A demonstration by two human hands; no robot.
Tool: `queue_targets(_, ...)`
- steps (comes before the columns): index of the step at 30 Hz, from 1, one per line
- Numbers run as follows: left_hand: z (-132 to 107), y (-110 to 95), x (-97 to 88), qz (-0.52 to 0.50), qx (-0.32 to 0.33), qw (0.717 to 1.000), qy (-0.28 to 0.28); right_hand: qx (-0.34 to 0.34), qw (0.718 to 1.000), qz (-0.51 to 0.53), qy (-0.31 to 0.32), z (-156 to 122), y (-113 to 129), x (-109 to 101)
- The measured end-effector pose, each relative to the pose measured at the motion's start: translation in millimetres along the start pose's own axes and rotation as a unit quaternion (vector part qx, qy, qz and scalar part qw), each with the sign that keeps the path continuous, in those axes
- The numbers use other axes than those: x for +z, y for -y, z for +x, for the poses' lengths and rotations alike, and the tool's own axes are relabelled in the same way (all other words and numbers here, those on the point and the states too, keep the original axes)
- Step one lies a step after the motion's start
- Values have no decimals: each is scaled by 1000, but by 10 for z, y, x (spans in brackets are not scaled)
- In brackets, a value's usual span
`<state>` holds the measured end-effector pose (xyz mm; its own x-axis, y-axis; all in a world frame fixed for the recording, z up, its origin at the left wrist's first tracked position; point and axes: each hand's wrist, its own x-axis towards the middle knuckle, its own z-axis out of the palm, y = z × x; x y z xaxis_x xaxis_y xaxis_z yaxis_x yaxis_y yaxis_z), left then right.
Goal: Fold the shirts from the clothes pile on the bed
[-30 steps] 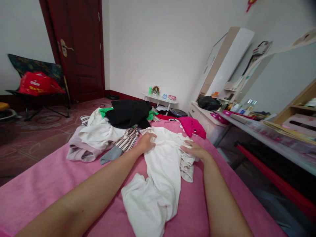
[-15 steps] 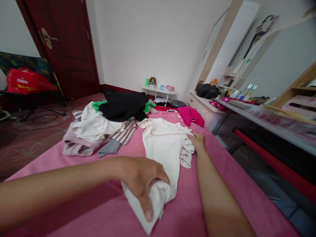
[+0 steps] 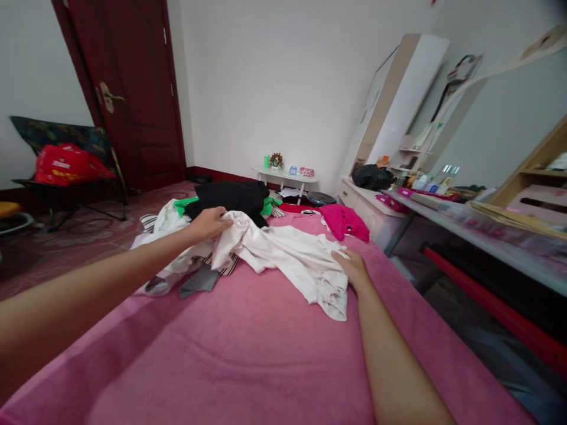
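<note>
A white shirt lies stretched crosswise and rumpled over the pink bedspread. My left hand is closed on its far-left part and holds that cloth raised beside a black garment. At the shirt's right end, my right hand grips the bunched edge, its fingertips partly hidden in the folds. Behind and below my left hand is a heap of clothes, with a white garment, a striped piece and a grey piece.
A bright pink garment lies at the bed's far right. A desk with bottles and boxes runs along the right side. Against the back wall stands a small white table. A folding chair holds a red bag at left.
My left hand has moved from the near end of the shirt up and away to the far left, carrying the cloth with it. My right hand stays on the right edge.
</note>
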<state>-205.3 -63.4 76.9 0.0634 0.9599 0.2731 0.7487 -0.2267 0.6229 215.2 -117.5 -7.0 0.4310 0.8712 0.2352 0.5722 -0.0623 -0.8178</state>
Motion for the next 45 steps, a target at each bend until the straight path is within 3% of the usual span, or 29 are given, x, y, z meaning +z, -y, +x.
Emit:
queue_targets(2,32,32,-13,60,13,998,-25,-5,999,-24,26,21,107,4)
queue_targets(5,77,-109,8,48,31,998,-41,-11,995,-68,78,-58,381,86)
queue_targets(7,171,-342,19,20,54,997,-51,-28,989,-89,115,-277,698,221)
queue_targets(10,341,-846,78,-50,95,993,-53,-120,966,-78,217,-870,1350,437)
queue_targets(11,373,-1027,123,-74,111,990,-45,-199,930,-52,306,-1090,1575,469)
queue_targets(12,381,-1199,181,-96,131,986,-28,-277,876,-13,394,-1286,1781,466)
queue_targets(13,363,-1350,251,-118,154,981,-1,-337,805,20,487,-1440,1957,428)
queue_targets(14,321,-1474,328,-148,183,971,40,-368,758,48,537,-1535,2091,358)
queue_targets(15,260,-1564,408,-186,216,954,98,-370,741,74,556,-1564,2178,268)
queue_targets(16,185,-1619,485,-226,248,928,161,-356,756,102,540,-1526,2214,167)
queue_targets(17,104,-1639,554,-264,276,899,216,-330,799,132,485,-1429,2203,70)
queue_targets(19,-54,-1595,657,-307,308,855,282,-276,895,195,291,-1125,2060,-78)
queue_targets(21,-188,-1474,700,-289,311,861,280,-252,936,215,121,-795,1825,-135)
queue_targets(22,-244,-1396,699,-268,310,872,267,-247,943,202,92,-661,1698,-130)
queue_targets(23,-294,-1310,683,-243,308,884,254,-242,949,175,106,-561,1577,-104)
queue_targets(25,-376,-1121,615,-188,304,907,221,-229,941,102,228,-470,1372,0)
queue_targets(28,-457,-813,454,-113,279,938,171,-247,872,-7,422,-536,1189,254)
queue_targets(30,-486,-614,325,-79,258,952,146,-281,839,-94,457,-645,1143,453)
queue_targets(32,-511,-439,191,-57,236,962,128,-311,830,-169,432,-767,1137,634)
queue_targets(34,-551,-297,56,-35,208,970,119,-322,841,-204,384,-881,1147,774)
queue_targets(36,-616,-191,-73,-9,180,976,125,-285,885,-176,324,-950,1159,853)
queue_targets(38,-708,-117,-184,18,164,976,142,-199,937,-75,275,-939,1172,851)
queue_targets(40,-820,-75,-259,37,161,973,163,-125,960,35,249,-830,1193,743)
queue_targets(42,-942,-69,-274,45,172,968,178,-96,964,97,228,-644,1228,526)
queue_targets(45,-1100,-121,-163,28,174,964,197,-55,953,274,119,-346,1301,89)
